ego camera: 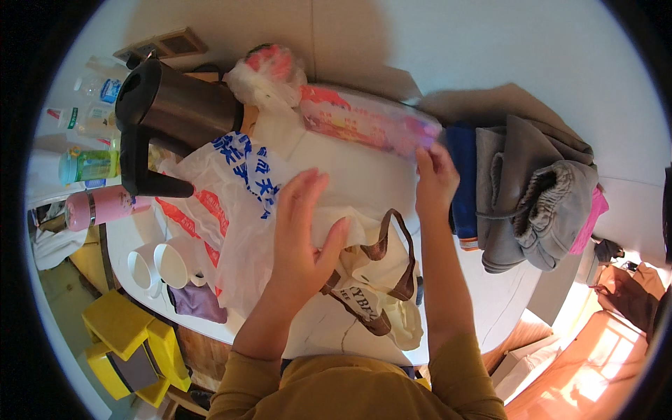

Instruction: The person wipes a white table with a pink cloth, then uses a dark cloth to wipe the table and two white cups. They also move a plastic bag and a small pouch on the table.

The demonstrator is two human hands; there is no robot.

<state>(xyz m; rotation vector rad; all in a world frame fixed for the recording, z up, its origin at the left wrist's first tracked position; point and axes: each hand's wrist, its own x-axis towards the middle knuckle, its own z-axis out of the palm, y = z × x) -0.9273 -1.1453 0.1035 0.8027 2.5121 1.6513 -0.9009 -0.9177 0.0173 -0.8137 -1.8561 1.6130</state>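
Observation:
My right hand (438, 176) has its fingers and thumb closed on the right end of a long, flat printed packet (362, 118), red and pink, which lies or leans against the wall. Over the table, my left hand (307, 228) holds nothing, its thumb spread from its fingers. To its left spreads a crumpled white plastic bag (244, 231) with blue and red print. Between my forearms lies a cream cloth bag with brown handles (362, 268), partly hidden by the left hand. A knotted plastic bag with something red inside (270, 68) is at the packet's left end.
A dark metal kettle (194, 105) lies at the left beside plastic bottles (100, 118) and a pink flask (105, 207). White cups (176, 262) and a purple cloth (197, 303) are near the front left edge. Folded grey clothes (541, 194) are stacked right; a yellow chair (136, 349) stands below.

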